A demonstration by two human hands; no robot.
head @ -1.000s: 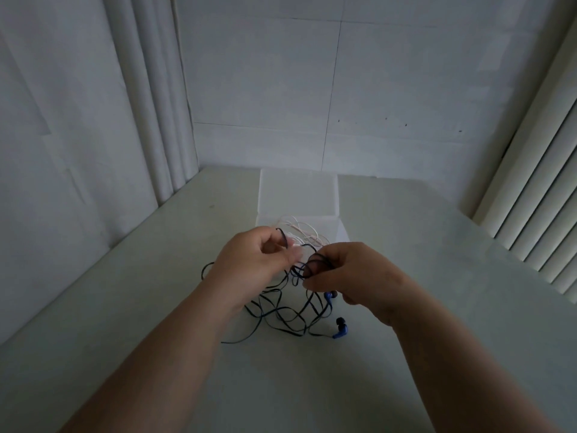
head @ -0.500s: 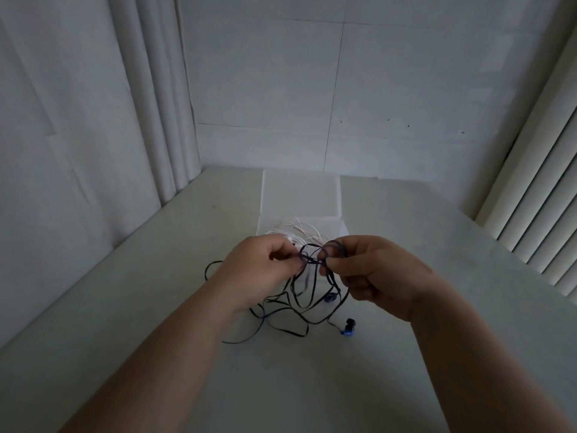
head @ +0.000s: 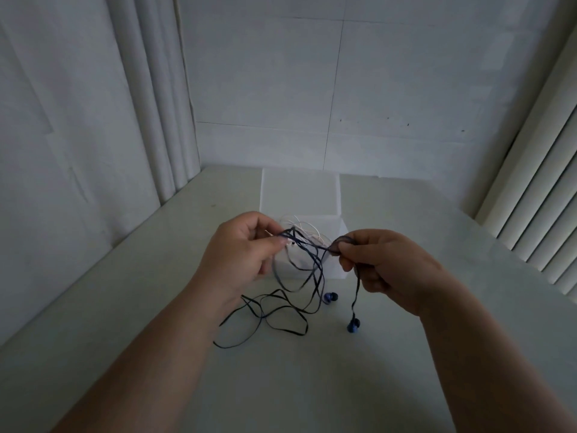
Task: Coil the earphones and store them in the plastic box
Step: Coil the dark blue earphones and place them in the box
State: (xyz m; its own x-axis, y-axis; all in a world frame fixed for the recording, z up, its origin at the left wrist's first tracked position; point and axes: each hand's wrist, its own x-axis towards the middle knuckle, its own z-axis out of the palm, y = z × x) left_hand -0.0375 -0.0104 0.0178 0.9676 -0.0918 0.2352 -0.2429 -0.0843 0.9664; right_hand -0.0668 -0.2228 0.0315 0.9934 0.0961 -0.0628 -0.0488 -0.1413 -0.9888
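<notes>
A tangled pair of dark blue earphones hangs between my hands above the table. My left hand pinches several strands of the flat cable near its top. My right hand pinches the cable a short way to the right. One blue earbud dangles below my right hand. The other earbud hangs near the table, and loose loops lie on the tabletop. Behind my hands stands the clear plastic box with its lid open, and a white earphone cable lies coiled inside it.
The pale table fills a corner, with white walls at the left and back. Vertical blinds run along the right side. A curtain hangs at the back left.
My hands have moved apart, the right one to the right, stretching the cable between them. More cable has lifted off the table, and one earbud now dangles below my right hand.
</notes>
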